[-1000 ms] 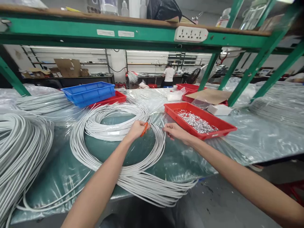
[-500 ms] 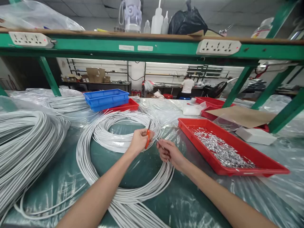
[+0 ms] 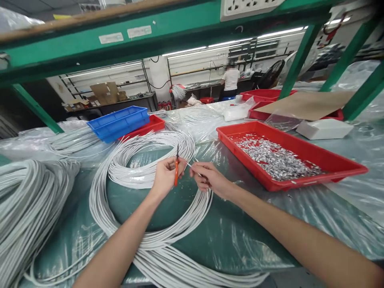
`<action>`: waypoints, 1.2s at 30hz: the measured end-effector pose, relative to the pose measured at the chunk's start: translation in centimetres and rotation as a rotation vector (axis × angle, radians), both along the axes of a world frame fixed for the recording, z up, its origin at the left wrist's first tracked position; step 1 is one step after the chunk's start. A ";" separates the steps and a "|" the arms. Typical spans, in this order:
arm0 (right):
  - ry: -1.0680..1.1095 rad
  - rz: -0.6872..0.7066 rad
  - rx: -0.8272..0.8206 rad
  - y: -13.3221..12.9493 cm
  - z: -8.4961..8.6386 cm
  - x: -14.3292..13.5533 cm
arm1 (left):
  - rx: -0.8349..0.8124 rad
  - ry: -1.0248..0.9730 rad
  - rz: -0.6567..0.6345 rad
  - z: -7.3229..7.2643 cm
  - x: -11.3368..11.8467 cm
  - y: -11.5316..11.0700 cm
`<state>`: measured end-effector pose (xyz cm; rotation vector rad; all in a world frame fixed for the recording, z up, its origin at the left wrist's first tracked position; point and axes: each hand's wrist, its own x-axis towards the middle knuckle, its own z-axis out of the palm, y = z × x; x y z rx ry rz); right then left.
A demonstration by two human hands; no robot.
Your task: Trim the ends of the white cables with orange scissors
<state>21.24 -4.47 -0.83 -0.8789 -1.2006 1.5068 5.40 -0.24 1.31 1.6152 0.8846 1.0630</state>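
My left hand (image 3: pixel 165 174) is closed round small scissors with orange handles (image 3: pixel 176 173), their dark blades pointing up. Its fingertips are at a thin white cable end that runs toward the other hand. My right hand (image 3: pixel 210 178) pinches white cable, with short ends showing at its fingertips. Both hands are close together above the large coil of white cable (image 3: pixel 99 196) on the green table. Small white bits lie on the table below them. A red tray (image 3: pixel 258 172) with many small silvery pieces (image 3: pixel 273 158) stands to the right of my right hand.
Thick cable bundles (image 3: pixel 36 208) lie at the left. Blue trays (image 3: pixel 120 124) rest on a red tray (image 3: pixel 154 123) behind the coil. A white box (image 3: pixel 324 129) and cardboard (image 3: pixel 309 105) are at the right. A green shelf beam (image 3: pixel 75 48) crosses above; a person (image 3: pixel 231 79) is far behind.
The view has tilted and shifted. The scissors have turned more upright in my left hand, and more of a white cable end shows between my hands.
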 end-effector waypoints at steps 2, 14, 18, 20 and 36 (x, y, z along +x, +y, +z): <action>-0.005 0.003 0.013 0.1 -0.2 0.0 | 0.025 0.003 0.008 -0.1 0.0 -0.1; -0.147 -0.170 0.168 0.4 -0.9 -0.8 | 0.104 0.087 -0.056 -0.8 0.0 0.2; -0.098 -0.255 0.228 0.5 -1.0 -0.6 | 0.148 0.222 -0.052 -0.7 -0.5 0.4; -0.068 -0.315 0.253 0.5 -1.0 -0.6 | 0.297 0.397 -0.025 -0.6 -0.9 0.5; -0.064 -0.292 0.295 0.2 -0.8 -0.4 | 0.394 0.591 -0.067 -0.3 -1.3 0.0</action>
